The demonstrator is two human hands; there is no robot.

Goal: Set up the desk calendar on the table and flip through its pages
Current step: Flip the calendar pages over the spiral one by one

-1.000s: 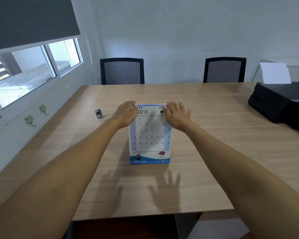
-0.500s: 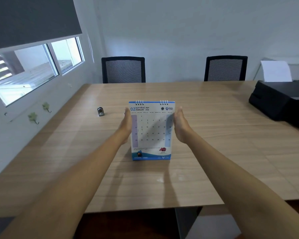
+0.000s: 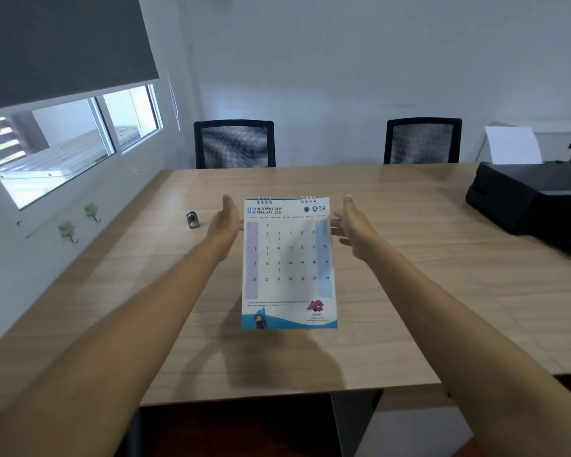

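Observation:
The spiral-bound desk calendar [image 3: 289,262] stands upright on the wooden table [image 3: 409,291], its February page facing me. My left hand [image 3: 225,219] is just off its upper left edge, palm turned inward and fingers spread. My right hand [image 3: 351,221] mirrors it at the upper right edge, with its fingertips close to the page. Neither hand is closed on the calendar. Whether the fingertips still touch the edges is unclear.
A small grey metal object [image 3: 192,220] lies on the table left of my left hand. A black printer [image 3: 534,199] with a white sheet sits at the table's right end. Two black mesh chairs [image 3: 234,143] [image 3: 422,140] stand at the far side. A wall with a window runs along the left.
My hands slid from the calendar's top rings down to its sides, then drew apart and opened. The February page header is now uncovered. The calendar looks larger and nearer in view.

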